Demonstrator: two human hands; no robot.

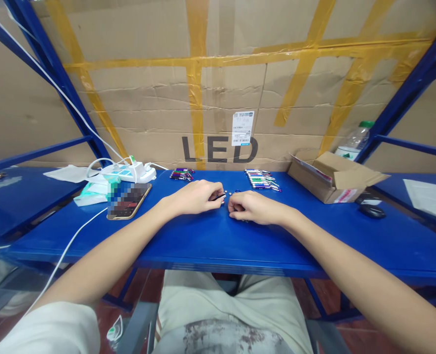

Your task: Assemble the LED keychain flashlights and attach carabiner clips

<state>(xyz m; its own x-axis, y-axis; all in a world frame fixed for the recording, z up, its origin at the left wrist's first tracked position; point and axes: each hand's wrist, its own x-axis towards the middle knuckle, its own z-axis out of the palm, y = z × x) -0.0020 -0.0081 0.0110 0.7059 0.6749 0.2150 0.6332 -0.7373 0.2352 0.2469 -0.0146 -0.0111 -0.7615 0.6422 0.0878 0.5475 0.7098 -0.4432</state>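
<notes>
My left hand (200,197) is closed, thumb and fingers pinching a thin dark pen-like piece (218,197) with a pale end. Just beside it on the blue table, my right hand (252,206) is curled with its knuckles up; whatever is under or in its fingers is hidden. Between and just behind the hands lie a few tiny parts (229,193), too small to name. Behind my left hand is a small group of colourful metallic pens (182,174). A larger row of similar pens (262,180) lies behind my right hand.
A phone (129,201), a power strip (127,172) with white cables and a teal-white packet (92,191) lie left. To the right are an open cardboard box (335,179), a black mouse (372,211) and a green-capped bottle (356,140). A large carton (147,113) stands behind.
</notes>
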